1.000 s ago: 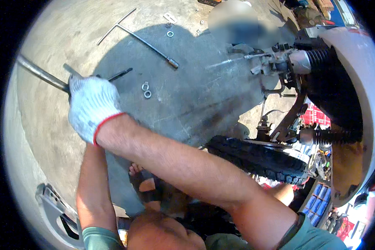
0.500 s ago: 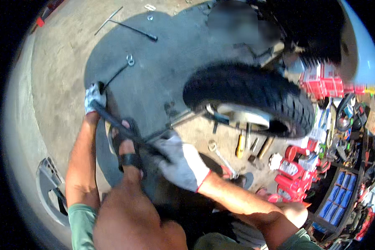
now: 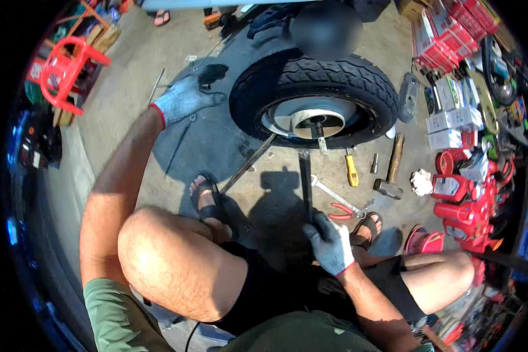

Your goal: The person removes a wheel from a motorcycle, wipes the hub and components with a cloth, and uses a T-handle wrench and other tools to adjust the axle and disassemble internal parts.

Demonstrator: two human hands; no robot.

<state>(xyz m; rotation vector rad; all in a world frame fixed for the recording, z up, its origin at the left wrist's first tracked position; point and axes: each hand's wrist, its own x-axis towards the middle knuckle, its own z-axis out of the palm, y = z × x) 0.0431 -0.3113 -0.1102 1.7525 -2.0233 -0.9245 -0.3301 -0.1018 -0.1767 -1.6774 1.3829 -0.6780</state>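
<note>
White-gloved left hand (image 3: 188, 100) is spread near the tyre (image 3: 328, 75); the right hand (image 3: 330, 243) grips a dark bar (image 3: 305, 183).

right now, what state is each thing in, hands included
left hand: gloved, open
right hand: gloved, closed around dark bar
dark bar: gripped, pointing toward wheel
tyre: fitted on wheel rim
pliers: on floor, handles spread
wrench: lying on floor
yellow screwdriver: lying on floor
hammer: lying on floor
</note>
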